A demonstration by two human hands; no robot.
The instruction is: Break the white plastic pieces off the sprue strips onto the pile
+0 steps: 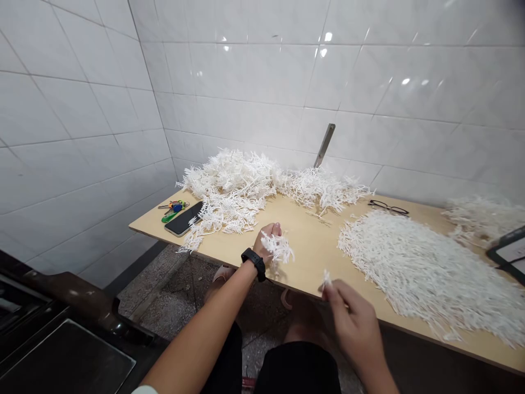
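My left hand (266, 241), with a black watch on its wrist, is closed on a white branched sprig (279, 248) over the front part of the wooden table (305, 235). My right hand (348, 309) is at the table's front edge, its thumb and finger pinched on a small white piece (327, 278). Behind my left hand lies a large tangled heap of white branched strands (233, 186), with a smaller heap (324, 189) beside it. A wide, flatter pile of short white pieces (422, 268) spreads to the right of my hands.
A black phone (180, 220) and keys (175, 207) lie at the table's left end. Eyeglasses (388, 207) rest behind the flat pile. A metal bar (325, 145) stands against the tiled wall. A dark-edged device (511, 251) is at far right, dark furniture (65, 350) at lower left.
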